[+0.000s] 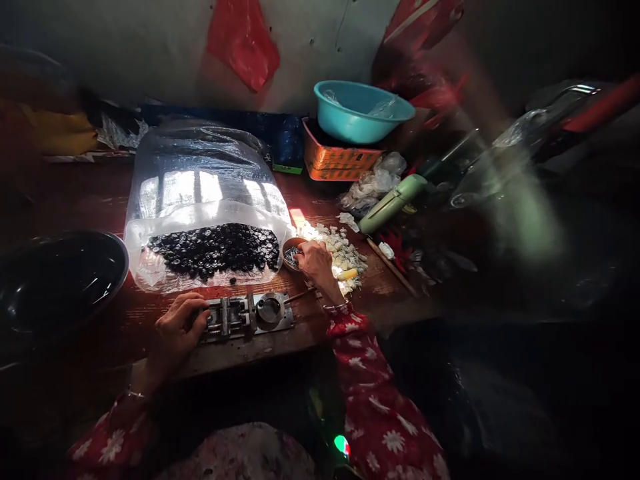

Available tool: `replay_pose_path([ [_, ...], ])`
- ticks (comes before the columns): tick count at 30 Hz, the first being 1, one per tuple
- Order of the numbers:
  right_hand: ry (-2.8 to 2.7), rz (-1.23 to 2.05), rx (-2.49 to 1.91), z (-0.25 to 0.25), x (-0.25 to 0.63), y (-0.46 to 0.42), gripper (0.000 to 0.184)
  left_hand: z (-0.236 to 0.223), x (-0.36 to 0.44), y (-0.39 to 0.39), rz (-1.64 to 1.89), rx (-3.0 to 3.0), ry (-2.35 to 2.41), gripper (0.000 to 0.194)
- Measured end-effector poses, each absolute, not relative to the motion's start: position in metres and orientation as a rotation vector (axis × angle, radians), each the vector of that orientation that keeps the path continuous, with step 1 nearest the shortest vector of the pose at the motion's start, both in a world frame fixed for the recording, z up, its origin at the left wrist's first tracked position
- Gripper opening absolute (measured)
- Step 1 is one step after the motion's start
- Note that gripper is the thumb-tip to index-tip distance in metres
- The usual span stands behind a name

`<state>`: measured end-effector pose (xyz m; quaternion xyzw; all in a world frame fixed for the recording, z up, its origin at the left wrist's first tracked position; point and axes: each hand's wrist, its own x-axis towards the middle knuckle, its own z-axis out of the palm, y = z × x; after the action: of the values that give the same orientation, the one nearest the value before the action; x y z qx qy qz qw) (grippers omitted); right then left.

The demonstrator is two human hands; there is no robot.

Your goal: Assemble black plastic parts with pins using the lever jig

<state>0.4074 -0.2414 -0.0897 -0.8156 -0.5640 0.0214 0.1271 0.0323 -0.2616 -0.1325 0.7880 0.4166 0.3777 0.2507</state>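
Wooden tabletop point(100, 200), reddish and scuffed, runs under both hands, with a pale wall point(140, 47) behind it and a red plastic bag point(243, 43) hanging there. The left hand point(177, 330) curls around the left end of a metal jig point(247, 317), fingers closed over it. The jig sits at the table's near edge, its long axis running crosswise, its round recess point(269, 310) pointing toward the right hand point(316, 261). That hand sits just beyond the jig, fingers dipped into a small bowl point(289, 257) of metal bits; whether it is pinching anything cannot be seen. Straight ahead of the left hand lies a clear plastic sack point(203, 200) of black round pieces point(215, 250). Pale chips point(345, 257) lie just right of the right hand, and farther off, a teal basin point(363, 110) sits on an orange crate point(340, 160).
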Motion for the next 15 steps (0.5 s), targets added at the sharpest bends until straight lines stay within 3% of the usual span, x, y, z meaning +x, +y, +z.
replay_pose_path([
  [3, -1.656, 0.093, -2.408, -0.095, 0.406, -0.232, 0.013, -0.135, 0.031, -0.262, 1.03, 2.168, 1.12, 0.011],
  [10, -1.583, 0.113, -2.324, -0.095, 0.409, -0.241, 0.027, -0.137, 0.031, -0.262, 1.048, 2.188, 1.124, 0.011],
  [15, -1.503, 0.171, -2.156, -0.101, 0.419, -0.249, 0.026, -0.135, 0.031, -0.262, 1.047, 2.204, 1.119, 0.011],
])
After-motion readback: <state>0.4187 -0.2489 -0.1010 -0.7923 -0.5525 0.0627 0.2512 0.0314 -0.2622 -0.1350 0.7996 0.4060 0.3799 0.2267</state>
